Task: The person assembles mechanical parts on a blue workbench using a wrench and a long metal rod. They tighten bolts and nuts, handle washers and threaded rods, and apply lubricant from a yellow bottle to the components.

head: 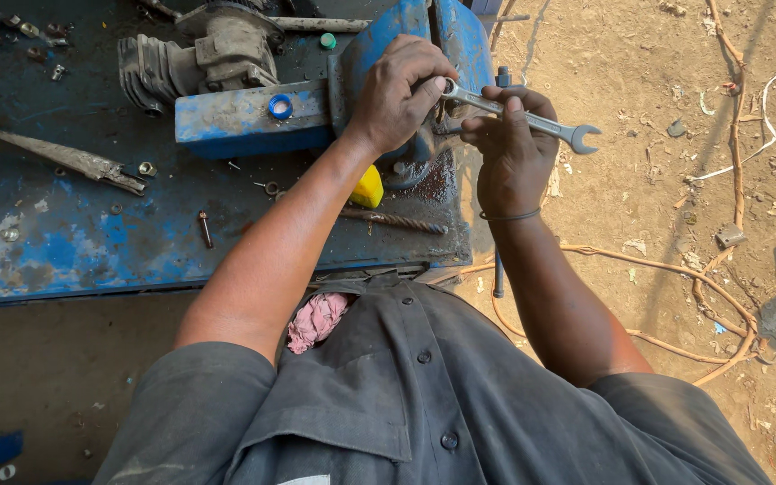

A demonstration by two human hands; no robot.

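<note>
- Hands meet at the right edge of a worn blue metal workbench (65,260), above a blue vise (379,54) bolted at its corner.
- Left hand (399,94): curled, knuckles up, fingers closed around the ring end of a steel combination wrench (518,115); thumb pressed on the shank near that end.
- Right hand (509,148): fingers wrapped under the wrench shank at mid-length, thumb on top; a thin dark band sits on the wrist.
- Wrench lies roughly level, tilted slightly downward to the right; its open jaw end sticks out free past the right hand, over bare sandy ground.
- Whether the ring end sits on a fastener: cannot tell, the left hand covers it.
- Behind the vise, on the bench: a grey finned engine part (199,54), resting on its side, touching a blue block that carries a blue ring.
- Yellow piece (368,189) just below the left wrist, beside the vise base; a rusty rod (392,220) lies near it.
- Loose bolt (205,229) and small nuts scattered on the bench top; a long flat grimy metal strip (47,154) at left.
- Pink rag (316,321) tucked at the front of the grey shirt.
- Orange cord (675,287) loops over the dirt at right.
</note>
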